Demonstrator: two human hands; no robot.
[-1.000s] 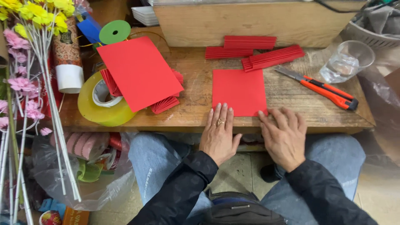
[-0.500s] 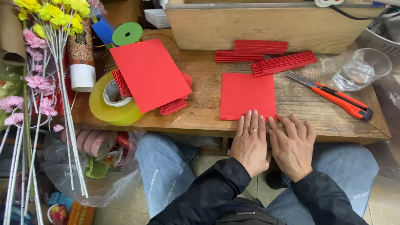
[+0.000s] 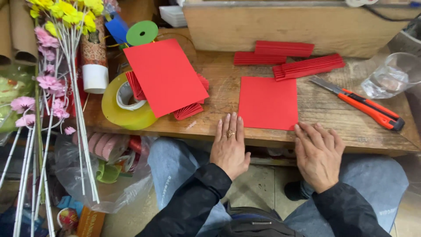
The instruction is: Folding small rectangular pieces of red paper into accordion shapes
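Note:
A red paper sheet (image 3: 268, 102) lies flat on the wooden table (image 3: 219, 79) in front of me. My left hand (image 3: 229, 146) rests palm down at the table's near edge, fingertips just left of the sheet's near corner, a ring on one finger. My right hand (image 3: 318, 155) lies flat at the near edge too, fingers touching the sheet's near right corner. Neither hand holds anything. A larger red sheet (image 3: 165, 75) lies tilted over folded red paper fans (image 3: 189, 109) to the left.
Stacks of pleated red paper (image 3: 289, 58) lie at the back by a wooden box (image 3: 289, 26). An orange utility knife (image 3: 364, 104) and a clear glass (image 3: 390, 74) are at right. A yellow tape roll (image 3: 123, 107), artificial flowers (image 3: 57, 66) and a plastic bag (image 3: 105, 162) are at left.
The view has shifted so the table sits higher and further right. Both hands have slid back slightly toward the near edge, staying flat by the red sheet.

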